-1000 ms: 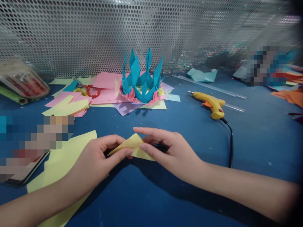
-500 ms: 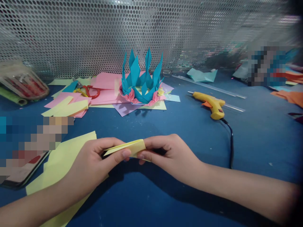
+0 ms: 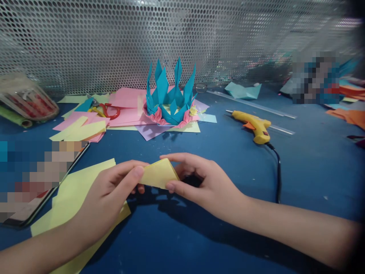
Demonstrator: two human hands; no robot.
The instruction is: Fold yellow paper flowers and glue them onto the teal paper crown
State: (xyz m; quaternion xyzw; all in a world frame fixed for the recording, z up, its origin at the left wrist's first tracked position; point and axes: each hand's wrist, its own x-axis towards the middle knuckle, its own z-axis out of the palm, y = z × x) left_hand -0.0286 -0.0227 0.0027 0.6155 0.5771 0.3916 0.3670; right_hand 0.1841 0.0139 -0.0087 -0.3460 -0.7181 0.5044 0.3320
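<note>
A small folded piece of yellow paper is held above the blue table, its flat face turned toward me. My left hand pinches its left end, thumb in front and fingers behind. At the other end, my right hand has its thumb at the lower right corner and its index finger along the top edge; its remaining fingers are partly hidden behind the paper. Beneath my left hand and forearm lie larger yellow sheets.
Behind stands a blue and pink folded-paper crown on coloured sheets, with red-handled scissors to its left. A yellow glue gun and its black cord lie right. A phone, partly pixelated, and a clear jar are at left.
The folded paper has turned so its broad face shows instead of its edge. My left thumb has slid left along it, and my right index finger has risen to the top edge.
</note>
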